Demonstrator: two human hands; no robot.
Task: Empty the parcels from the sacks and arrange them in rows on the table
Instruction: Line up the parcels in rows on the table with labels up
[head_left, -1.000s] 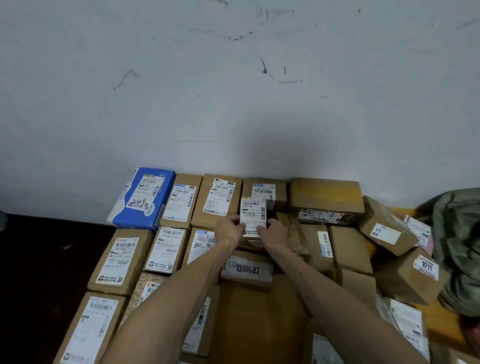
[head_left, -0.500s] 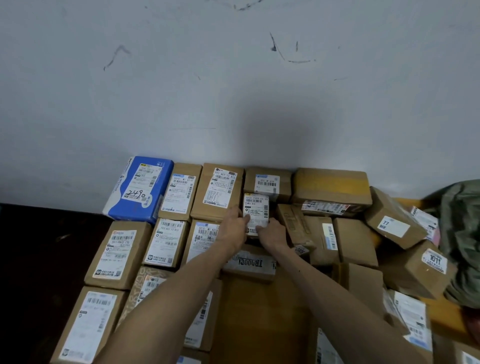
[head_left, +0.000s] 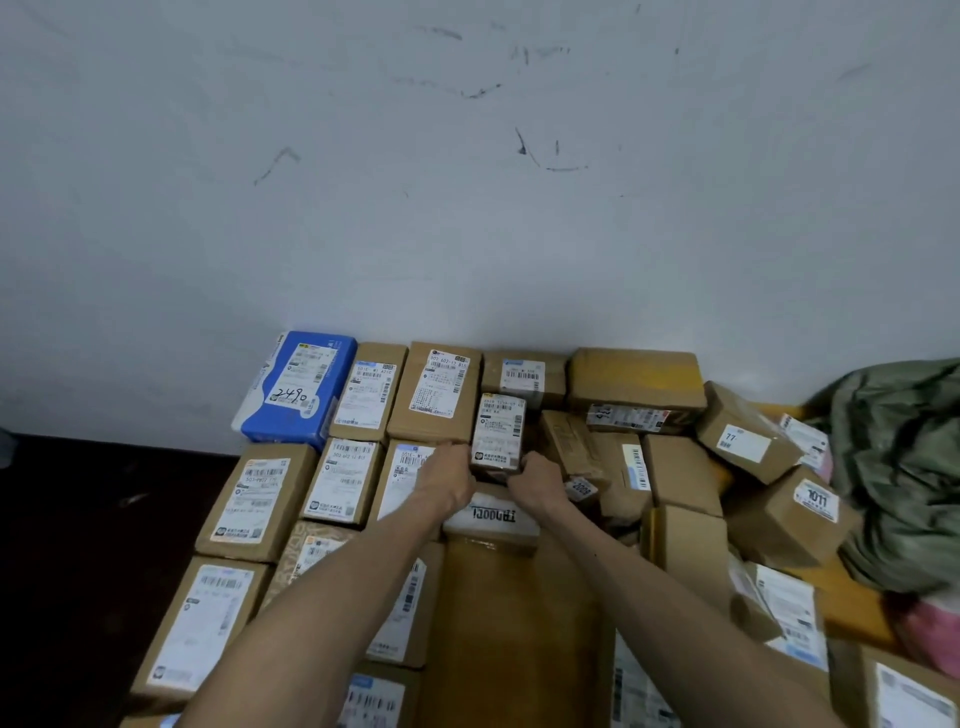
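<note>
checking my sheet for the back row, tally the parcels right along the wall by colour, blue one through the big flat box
blue parcel: 1
brown cardboard boxes: 4
total: 5
left out: small parcel, held by left hand and right hand

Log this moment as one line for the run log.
step: placing small parcel among rows | left hand: grips its left side | right hand: grips its right side | sack: far right

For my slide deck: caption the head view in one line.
Head view: left hand and right hand hold a small labelled parcel among rows of boxes against the wall.
</note>
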